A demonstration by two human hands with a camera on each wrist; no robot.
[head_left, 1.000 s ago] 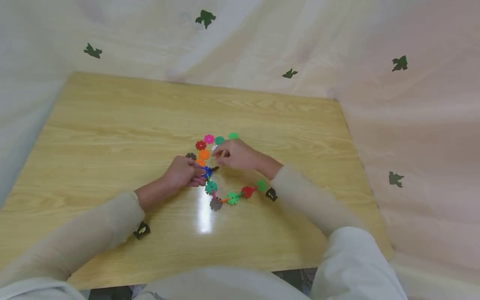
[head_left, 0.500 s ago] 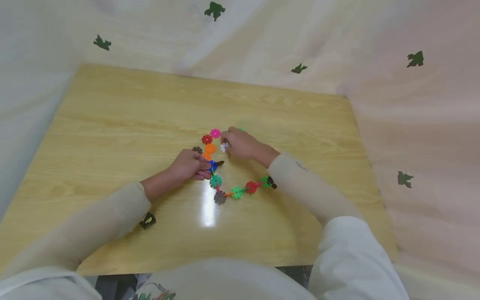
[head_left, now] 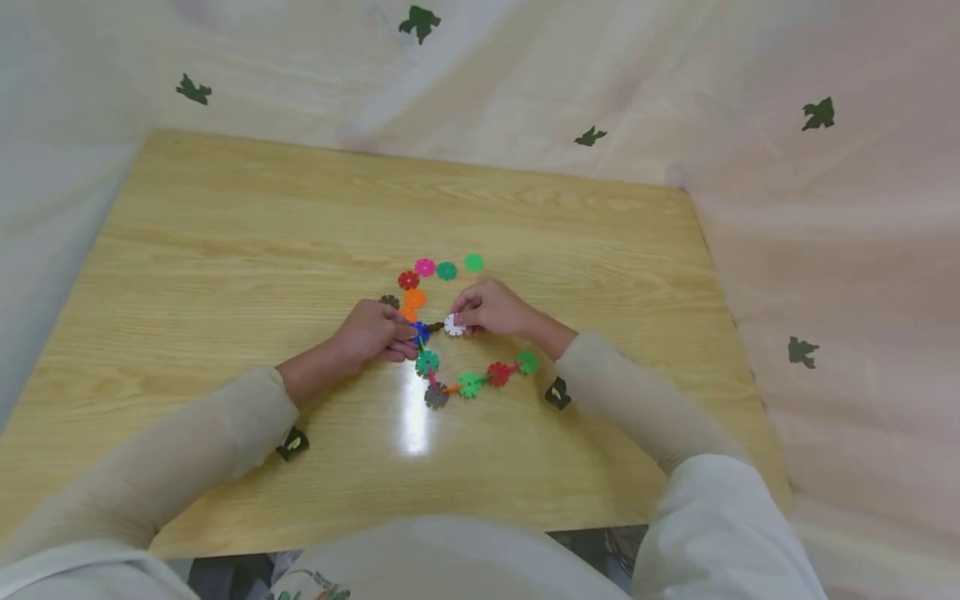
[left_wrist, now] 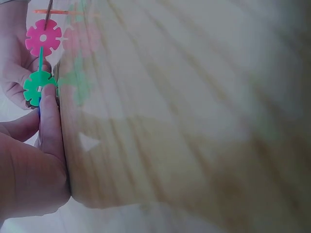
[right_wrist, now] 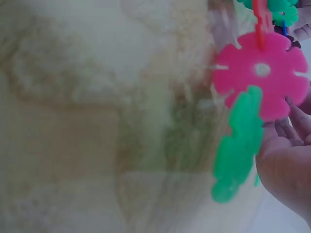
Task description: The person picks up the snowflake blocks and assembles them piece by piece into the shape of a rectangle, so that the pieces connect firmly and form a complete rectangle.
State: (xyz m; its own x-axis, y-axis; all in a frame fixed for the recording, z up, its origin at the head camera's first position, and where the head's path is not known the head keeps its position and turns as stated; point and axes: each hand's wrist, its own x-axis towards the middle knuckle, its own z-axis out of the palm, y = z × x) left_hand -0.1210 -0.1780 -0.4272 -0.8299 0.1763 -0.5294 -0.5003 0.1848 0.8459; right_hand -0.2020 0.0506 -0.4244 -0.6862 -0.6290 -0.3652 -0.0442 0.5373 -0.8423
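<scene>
My left hand [head_left: 369, 332] pinches a blue notched disc [head_left: 421, 333] in a chain of interlocking plastic discs. Stuck edge-on into the blue disc is a dark brown disc [head_left: 436, 327]. With thumb and fingers my right hand [head_left: 495, 310] holds a white notched disc [head_left: 453, 325], its edge right at the brown one. From the blue disc the chain runs down through a teal disc [head_left: 427, 362] and a grey-brown disc [head_left: 437, 395], then right to a green end disc [head_left: 527, 362]. In the right wrist view a pink-looking disc [right_wrist: 286, 60] and an edge-on green disc [right_wrist: 238, 145] partly cover the right hand.
Several loose discs lie beyond the hands on the wooden table [head_left: 225, 250], among them a pink disc [head_left: 424, 267], a red disc [head_left: 408, 280], an orange disc [head_left: 415, 298] and a light green disc [head_left: 474, 262]. A pale curtain [head_left: 495, 75] hangs behind the table.
My right hand has picked the white disc from among the loose ones and brought it down toward me, to the brown disc. The left hand keeps its pinch on the blue disc.
</scene>
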